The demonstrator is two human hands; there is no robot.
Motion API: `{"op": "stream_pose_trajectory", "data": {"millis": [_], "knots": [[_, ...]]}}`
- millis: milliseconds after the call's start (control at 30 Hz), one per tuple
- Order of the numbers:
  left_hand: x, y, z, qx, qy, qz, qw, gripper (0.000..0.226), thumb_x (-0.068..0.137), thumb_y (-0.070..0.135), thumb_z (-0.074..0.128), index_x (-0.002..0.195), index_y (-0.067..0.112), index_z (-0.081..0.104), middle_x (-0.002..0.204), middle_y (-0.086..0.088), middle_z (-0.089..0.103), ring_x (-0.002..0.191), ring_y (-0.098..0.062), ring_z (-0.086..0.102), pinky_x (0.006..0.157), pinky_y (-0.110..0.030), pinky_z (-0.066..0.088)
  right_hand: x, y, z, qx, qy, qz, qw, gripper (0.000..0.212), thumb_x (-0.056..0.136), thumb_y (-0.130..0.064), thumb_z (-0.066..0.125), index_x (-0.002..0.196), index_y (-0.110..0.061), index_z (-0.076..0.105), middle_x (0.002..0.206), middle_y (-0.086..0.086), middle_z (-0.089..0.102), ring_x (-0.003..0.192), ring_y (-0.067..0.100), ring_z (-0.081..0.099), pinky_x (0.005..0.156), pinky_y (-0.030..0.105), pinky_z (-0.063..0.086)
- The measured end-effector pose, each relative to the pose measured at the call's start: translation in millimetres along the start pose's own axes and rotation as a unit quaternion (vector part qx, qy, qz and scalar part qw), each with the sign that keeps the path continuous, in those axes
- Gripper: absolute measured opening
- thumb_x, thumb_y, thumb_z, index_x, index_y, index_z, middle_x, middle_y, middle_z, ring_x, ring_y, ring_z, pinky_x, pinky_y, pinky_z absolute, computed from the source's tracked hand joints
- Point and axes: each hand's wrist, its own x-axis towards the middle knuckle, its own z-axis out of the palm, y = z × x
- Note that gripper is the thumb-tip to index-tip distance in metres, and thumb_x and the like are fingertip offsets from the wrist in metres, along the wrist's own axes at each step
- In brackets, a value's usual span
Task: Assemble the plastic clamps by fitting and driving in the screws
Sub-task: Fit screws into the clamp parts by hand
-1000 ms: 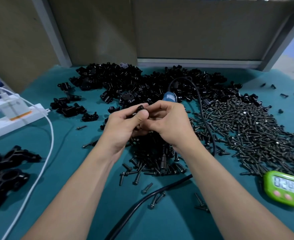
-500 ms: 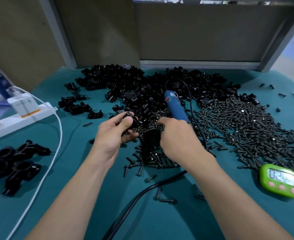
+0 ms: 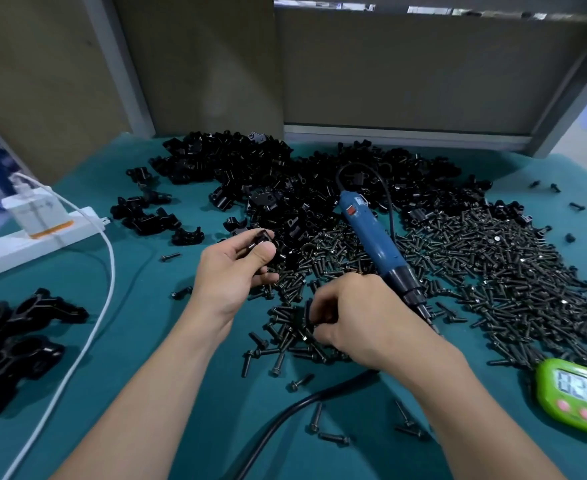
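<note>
My left hand (image 3: 233, 271) grips a small black plastic clamp (image 3: 261, 241) between thumb and fingers, lifted just above the table. My right hand (image 3: 364, 320) is lowered palm-down onto a small heap of black screws (image 3: 285, 336), its curled fingertips pinching at one of them. A blue electric screwdriver (image 3: 371, 233) slants along the far side of my right hand, tip pointing down to the right; I cannot tell whether the hand holds it. A large pile of loose clamp parts (image 3: 285, 178) lies behind, and a wide spread of screws (image 3: 493, 268) at the right.
Several larger black clamps (image 3: 18, 327) lie at the left edge. A white power strip (image 3: 43, 237) with a white cable (image 3: 103, 292) sits left. A green timer (image 3: 577, 393) is at the lower right. The screwdriver's black cord (image 3: 299, 407) crosses the green mat. Wall panels close off the back.
My hands have come apart: the left keeps the clamp and moved left, the right dropped toward me onto the near screws. The screwdriver now shows full length, tilted tip-down to the right.
</note>
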Motion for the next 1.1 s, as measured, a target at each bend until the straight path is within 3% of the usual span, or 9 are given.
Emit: {"op": "stream_pose_trajectory", "data": {"millis": [133,233,333,533,700,867,1000,1100], "knots": [[-2,-1,5,0.013,-0.016,0.011,1.000,0.027,0.094,0.010,0.072,0.121,0.012,0.075,0.091,-0.002,0.066,0.064,-0.006,0.058,0.068,-0.024,0.062,-3,-4,6,-0.055,0.022,-0.006,0.998,0.009,0.088,-0.033,0.076,0.095,-0.028,0.074,0.086,-0.005,0.072,0.078,0.019,0.068,0.075,0.034,0.062],[-3,-2,8,0.026,-0.029,0.020,0.999,0.023,0.095,0.008,0.071,0.118,0.011,0.075,0.075,0.007,0.062,0.062,-0.004,0.056,0.068,-0.024,0.062,-3,-5,9,-0.037,0.012,-0.007,0.999,0.005,0.088,-0.025,0.073,0.090,-0.027,0.068,0.083,-0.005,0.068,0.076,0.019,0.066,0.071,0.034,0.060],[-4,-3,10,0.041,-0.044,0.029,0.998,0.022,0.096,0.007,0.071,0.116,0.014,0.075,0.065,0.016,0.063,0.061,-0.004,0.056,0.068,-0.025,0.062,1,1,9,-0.018,0.002,-0.005,1.000,0.015,0.091,-0.018,0.070,0.086,-0.029,0.061,0.076,-0.007,0.064,0.073,0.017,0.063,0.073,0.037,0.060],[-6,-3,10,0.047,-0.051,0.032,0.997,0.019,0.095,0.008,0.072,0.107,0.020,0.079,0.067,0.016,0.065,0.062,-0.006,0.056,0.068,-0.026,0.062,0,9,4,-0.030,0.036,0.005,0.999,0.007,0.089,-0.028,0.076,0.082,-0.030,0.073,0.072,-0.010,0.070,0.069,0.014,0.068,0.067,0.031,0.061],[-6,-4,10,0.059,-0.061,0.036,0.996,0.021,0.093,0.011,0.074,0.113,0.017,0.079,0.072,0.013,0.066,0.062,-0.007,0.058,0.069,-0.029,0.063,-5,11,2,-0.041,0.020,-0.006,0.999,0.015,0.089,-0.017,0.072,0.085,-0.031,0.071,0.093,-0.011,0.071,0.081,0.014,0.068,0.076,0.035,0.061],[-6,-5,7,0.072,-0.062,0.048,0.994,0.026,0.092,0.012,0.075,0.118,0.014,0.077,0.069,0.010,0.065,0.059,-0.009,0.061,0.073,-0.032,0.065,-10,13,1,-0.086,0.055,-0.001,0.995,0.012,0.090,-0.019,0.071,0.083,-0.029,0.070,0.092,-0.010,0.070,0.075,0.014,0.066,0.067,0.032,0.059],[-6,-4,5,0.075,-0.059,0.047,0.994,0.027,0.093,0.011,0.074,0.120,0.013,0.076,0.066,0.011,0.063,0.057,-0.008,0.060,0.075,-0.035,0.065,-14,0,1,0.000,0.038,-0.023,0.999,0.006,0.090,-0.034,0.074,0.096,-0.032,0.073,0.091,-0.009,0.071,0.081,0.015,0.067,0.077,0.036,0.061],[-7,-3,6,0.083,-0.065,0.049,0.993,0.022,0.093,0.008,0.074,0.111,0.021,0.079,0.064,0.011,0.063,0.057,-0.010,0.060,0.071,-0.029,0.064,-15,-8,8,-0.028,0.021,-0.050,0.998,0.010,0.093,-0.021,0.069,0.098,-0.029,0.071,0.090,-0.005,0.069,0.082,0.020,0.067,0.074,0.036,0.060]]}}
